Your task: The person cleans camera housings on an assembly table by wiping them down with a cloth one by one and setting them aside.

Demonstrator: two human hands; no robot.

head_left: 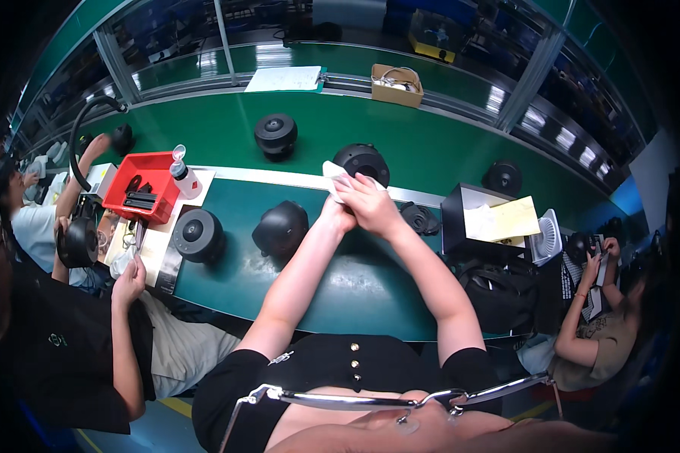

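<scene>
A round black device (pixel 361 160) is ahead of me by the pale strip along the bench, with both my hands at its near side. My right hand (pixel 372 205) presses a white cloth (pixel 331 171) against it, fingers bent over the cloth. My left hand (pixel 340 215) lies close beside and partly under the right one; its fingers are hidden. Nearer on the green mat, left of my arms, sit a black rounded device (pixel 281 229) and a round black device with a grey top (pixel 199 235). Another round black device (pixel 276 136) stands farther back.
At left are a red bin (pixel 142 185) with black parts, a white bottle (pixel 184 181) and a co-worker's hand (pixel 131 281). To the right stand a black box (pixel 455 219) with yellow paper (pixel 517 217), and a black bag (pixel 499 291). A small cardboard box (pixel 397 86) sits at the back.
</scene>
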